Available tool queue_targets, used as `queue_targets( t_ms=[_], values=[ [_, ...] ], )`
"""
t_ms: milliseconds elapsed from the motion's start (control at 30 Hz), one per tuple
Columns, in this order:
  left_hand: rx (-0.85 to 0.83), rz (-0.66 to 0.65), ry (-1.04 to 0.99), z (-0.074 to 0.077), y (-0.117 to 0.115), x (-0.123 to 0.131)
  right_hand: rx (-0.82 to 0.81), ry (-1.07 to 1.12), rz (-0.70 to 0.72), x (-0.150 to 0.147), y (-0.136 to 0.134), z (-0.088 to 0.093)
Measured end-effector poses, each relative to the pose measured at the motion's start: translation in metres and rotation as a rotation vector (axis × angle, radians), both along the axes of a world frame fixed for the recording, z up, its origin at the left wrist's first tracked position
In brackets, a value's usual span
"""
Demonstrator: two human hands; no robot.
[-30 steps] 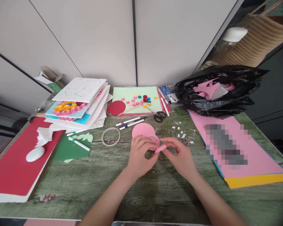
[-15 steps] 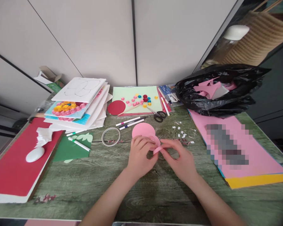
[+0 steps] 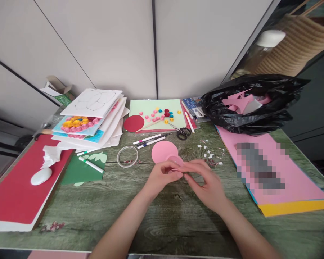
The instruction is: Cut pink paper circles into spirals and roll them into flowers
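Note:
My left hand (image 3: 160, 176) and my right hand (image 3: 205, 183) meet at the middle of the green wood-grain table (image 3: 162, 219). Both pinch a small pink paper spiral (image 3: 175, 162) between their fingertips, close to the table top. Just behind the spiral lies a larger pink paper circle (image 3: 163, 151). A ring of clear tape (image 3: 127, 156) lies to the left of my left hand. Small white paper bits (image 3: 208, 153) are scattered behind my right hand.
A stack of white boards with paper flowers (image 3: 90, 118), a red board (image 3: 18, 187), green paper with a marker (image 3: 83, 169), pens (image 3: 148, 140), scissors (image 3: 181, 132) and a pale green sheet with rolled flowers (image 3: 158, 113) stand behind. A black bag (image 3: 248, 104) and pink sheets (image 3: 272, 169) lie right.
My hands have drawn closer together and turned the pink spiral. The loose strip end that stuck out between them no longer shows.

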State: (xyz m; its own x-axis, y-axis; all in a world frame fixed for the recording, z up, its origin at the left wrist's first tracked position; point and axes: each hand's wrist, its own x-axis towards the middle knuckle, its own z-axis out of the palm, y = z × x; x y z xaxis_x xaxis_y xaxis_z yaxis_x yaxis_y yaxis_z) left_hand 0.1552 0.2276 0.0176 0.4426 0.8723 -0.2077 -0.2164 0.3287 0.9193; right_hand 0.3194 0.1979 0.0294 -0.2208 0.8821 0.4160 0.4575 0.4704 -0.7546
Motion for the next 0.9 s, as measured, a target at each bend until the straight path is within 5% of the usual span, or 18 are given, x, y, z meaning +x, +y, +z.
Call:
queue_targets(
  t_ms=[200,467,900],
  values=[
    [-0.024,-0.072,0.024,0.0021,-0.0009,0.0002,-0.086,-0.076,0.088,0.0008,0.0008,-0.0004],
    [0.007,-0.037,0.075,-0.0002,-0.001,0.0023,-0.032,-0.044,-0.081,0.0009,0.0013,-0.0024],
    [0.018,-0.079,0.088,0.0029,-0.0022,0.003,0.016,-0.031,-0.03,-0.0055,0.0012,-0.0036]
  ],
)
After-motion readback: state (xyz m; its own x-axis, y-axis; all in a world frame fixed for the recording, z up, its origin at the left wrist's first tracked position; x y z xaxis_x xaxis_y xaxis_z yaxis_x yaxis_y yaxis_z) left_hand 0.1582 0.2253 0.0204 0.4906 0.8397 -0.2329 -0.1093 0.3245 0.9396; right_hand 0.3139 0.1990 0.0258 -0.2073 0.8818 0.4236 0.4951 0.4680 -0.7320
